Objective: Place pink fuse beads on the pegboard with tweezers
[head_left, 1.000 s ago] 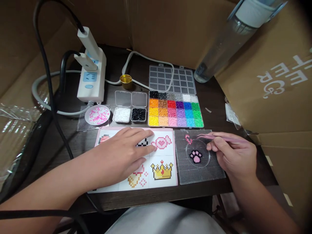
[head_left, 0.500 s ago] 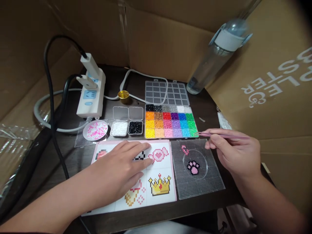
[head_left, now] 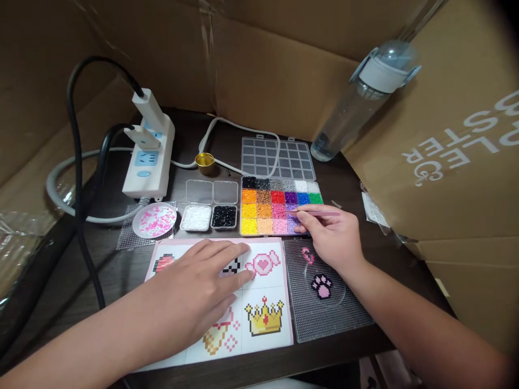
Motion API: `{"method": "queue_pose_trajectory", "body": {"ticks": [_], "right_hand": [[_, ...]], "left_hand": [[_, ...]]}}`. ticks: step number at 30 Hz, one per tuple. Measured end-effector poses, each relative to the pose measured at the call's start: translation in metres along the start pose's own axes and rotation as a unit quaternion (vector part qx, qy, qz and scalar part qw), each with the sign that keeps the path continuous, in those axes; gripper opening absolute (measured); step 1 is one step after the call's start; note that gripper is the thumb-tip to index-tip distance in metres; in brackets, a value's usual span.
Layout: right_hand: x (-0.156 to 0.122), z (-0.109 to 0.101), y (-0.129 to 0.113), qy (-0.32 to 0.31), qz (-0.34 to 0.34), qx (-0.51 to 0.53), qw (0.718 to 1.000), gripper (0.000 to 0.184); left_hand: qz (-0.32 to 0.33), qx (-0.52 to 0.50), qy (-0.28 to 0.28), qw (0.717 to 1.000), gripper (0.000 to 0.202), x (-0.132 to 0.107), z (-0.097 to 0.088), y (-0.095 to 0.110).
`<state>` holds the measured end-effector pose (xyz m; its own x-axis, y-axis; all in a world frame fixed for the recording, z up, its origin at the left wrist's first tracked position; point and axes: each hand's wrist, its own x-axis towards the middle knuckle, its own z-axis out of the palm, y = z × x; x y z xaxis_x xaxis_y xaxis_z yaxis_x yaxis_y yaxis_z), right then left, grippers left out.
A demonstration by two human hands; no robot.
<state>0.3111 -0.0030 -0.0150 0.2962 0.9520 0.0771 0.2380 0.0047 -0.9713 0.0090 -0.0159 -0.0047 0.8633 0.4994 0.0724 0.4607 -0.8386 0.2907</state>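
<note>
My left hand (head_left: 211,286) lies flat with fingers apart on a pattern sheet (head_left: 265,340), beside its pink candy picture and yellow crown. In my right hand (head_left: 334,232) is a pair of pink tweezers (head_left: 320,213), held level over the bead box (head_left: 248,227). Its tips reach the pink bead compartments; whether a bead is between them is too small to tell. Below my right hand sits a clear pegboard (head_left: 306,324). On it are a black and pink paw of beads (head_left: 322,287) and a small curved pink bead piece (head_left: 308,256).
Two small open boxes hold white beads (head_left: 195,218) and black beads (head_left: 224,216). A dish of pink and white beads (head_left: 154,220), a gold cup (head_left: 205,163) and a power strip (head_left: 148,162) with cables stand left. A water bottle (head_left: 348,113) stands behind; cardboard walls (head_left: 284,70) surround the table.
My right hand has moved left with the tweezers, from the green beads at the box's right edge to the pink ones. My left hand stays on the sheet.
</note>
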Motion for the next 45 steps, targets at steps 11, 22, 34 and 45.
{"method": "queue_pose_trajectory", "body": {"ticks": [11, 22, 34, 45], "right_hand": [[-0.001, -0.001, 0.003, -0.002, -0.014, -0.002, 1.0, 0.024], [0.0, -0.003, 0.003, -0.003, -0.027, -0.041, 0.999, 0.025], [-0.037, -0.066, -0.011, 0.068, -0.079, -0.063, 0.993, 0.01], [-0.07, -0.078, 0.012, 0.037, -0.042, -0.128, 0.99, 0.016]], "left_hand": [[0.013, -0.01, 0.023, 1.0, 0.043, 0.001, 0.001, -0.001], [0.004, -0.025, 0.028, 0.999, 0.043, -0.002, 0.004, -0.003], [0.021, -0.013, 0.015, 1.0, 0.044, 0.0, 0.0, -0.005], [0.022, -0.027, 0.029, 0.999, 0.046, -0.001, 0.002, -0.009]]}}
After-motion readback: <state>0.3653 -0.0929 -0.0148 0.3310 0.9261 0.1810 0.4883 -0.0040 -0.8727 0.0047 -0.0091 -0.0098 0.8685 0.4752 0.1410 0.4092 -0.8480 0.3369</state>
